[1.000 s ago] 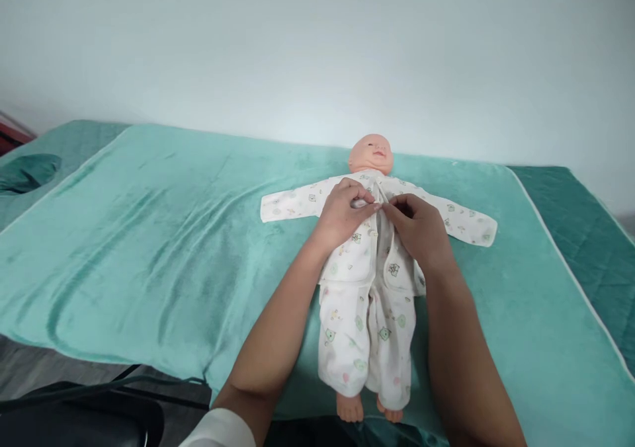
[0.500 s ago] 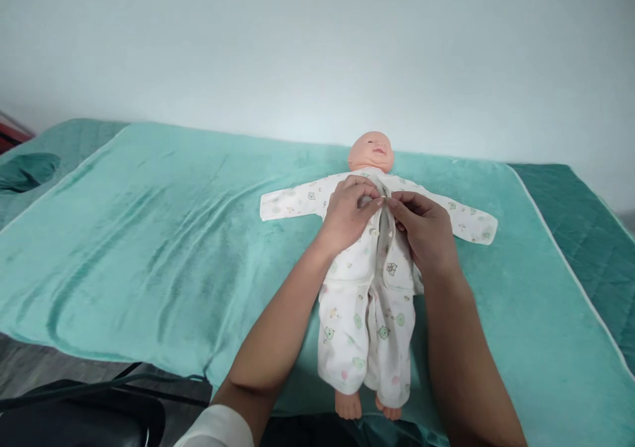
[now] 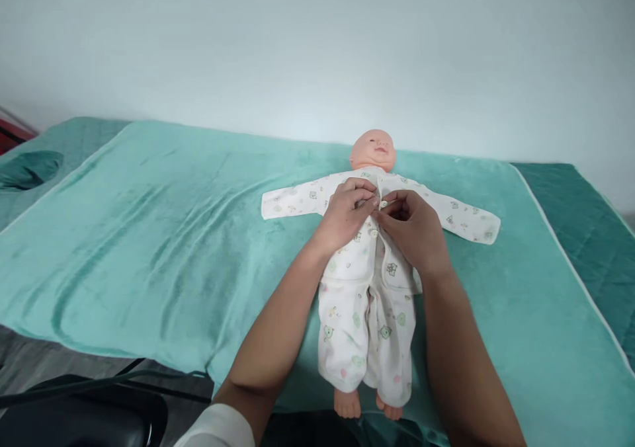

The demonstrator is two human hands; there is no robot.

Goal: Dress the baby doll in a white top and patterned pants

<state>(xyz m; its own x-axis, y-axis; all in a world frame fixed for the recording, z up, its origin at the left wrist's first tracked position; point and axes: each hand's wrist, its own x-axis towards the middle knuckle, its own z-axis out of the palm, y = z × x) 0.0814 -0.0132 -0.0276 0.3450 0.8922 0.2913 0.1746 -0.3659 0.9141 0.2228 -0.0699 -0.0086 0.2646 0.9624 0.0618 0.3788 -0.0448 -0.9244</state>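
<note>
A baby doll (image 3: 373, 148) lies on its back on a teal blanket (image 3: 163, 235), arms spread, bare feet toward me. It wears a white printed jacket (image 3: 357, 255) and matching trousers (image 3: 367, 341). My left hand (image 3: 344, 214) pinches the left front edge of the jacket at the chest. My right hand (image 3: 414, 230) pinches the right front edge, thumb and fingers closed at a small button (image 3: 383, 204). The fingertips of both hands meet at the jacket's opening. Another button (image 3: 374, 233) shows just below.
The blanket covers a bed with a darker green quilted cover (image 3: 590, 235) showing at the right. A dark green cloth bundle (image 3: 27, 169) lies at the far left. A black object (image 3: 79, 420) sits low at the bottom left. A pale wall rises behind.
Both hands stayed at the jacket's chest opening. The right hand's fingers curled in tighter on the button, and the fingertips drew closer together.
</note>
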